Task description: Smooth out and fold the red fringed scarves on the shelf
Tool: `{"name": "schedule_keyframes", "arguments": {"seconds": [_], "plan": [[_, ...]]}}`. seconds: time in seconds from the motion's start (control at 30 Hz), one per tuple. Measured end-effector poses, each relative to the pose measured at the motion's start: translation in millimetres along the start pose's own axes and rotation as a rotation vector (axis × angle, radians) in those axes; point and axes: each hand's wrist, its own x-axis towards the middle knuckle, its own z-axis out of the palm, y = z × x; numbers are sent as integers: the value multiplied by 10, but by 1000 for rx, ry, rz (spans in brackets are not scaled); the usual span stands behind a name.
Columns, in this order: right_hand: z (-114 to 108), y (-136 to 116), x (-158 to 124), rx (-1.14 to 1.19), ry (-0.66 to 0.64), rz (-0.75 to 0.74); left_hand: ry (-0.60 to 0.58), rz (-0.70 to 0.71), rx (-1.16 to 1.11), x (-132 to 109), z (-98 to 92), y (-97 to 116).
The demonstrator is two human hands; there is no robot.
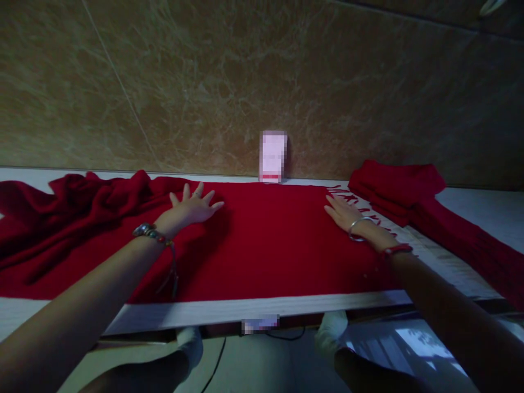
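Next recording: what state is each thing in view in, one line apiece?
Red scarf: spread flat over the table, bunched at its left end, fringe at its right end.
Left hand: open, fingers spread, flat on the scarf.
Right hand: open, palm down by the fringe.
Second red scarf: loosely folded, lying at the table's right.
Pink card: upright against the wall, blurred.

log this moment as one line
left hand flat on red scarf | right hand flat at its fringed end | second red cloth lying at right
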Motion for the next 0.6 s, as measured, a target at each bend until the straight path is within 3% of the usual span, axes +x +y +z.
{"name": "schedule_keyframes", "arguments": {"seconds": [0.07, 0.17, 0.27, 0.37, 0.53, 0.6], "plan": [[-32, -455, 95, 47, 27, -146, 47, 77, -28, 112, -130, 244], [-6, -1120, 192, 64, -44, -331, 119, 182, -58, 340, -79, 484], [78, -1337, 260, 34, -149, -322, 72, 158, -79, 478, 138, 486], [158, -973, 370, 3, -157, -230, 94, 121, -78, 485, 290, 359], [191, 151, 645, -58, -56, -11, 66, 199, -22, 586, 298, 224], [168, 446, 759, -75, -25, 22, 91, 212, -6, 731, 271, 202]]}}
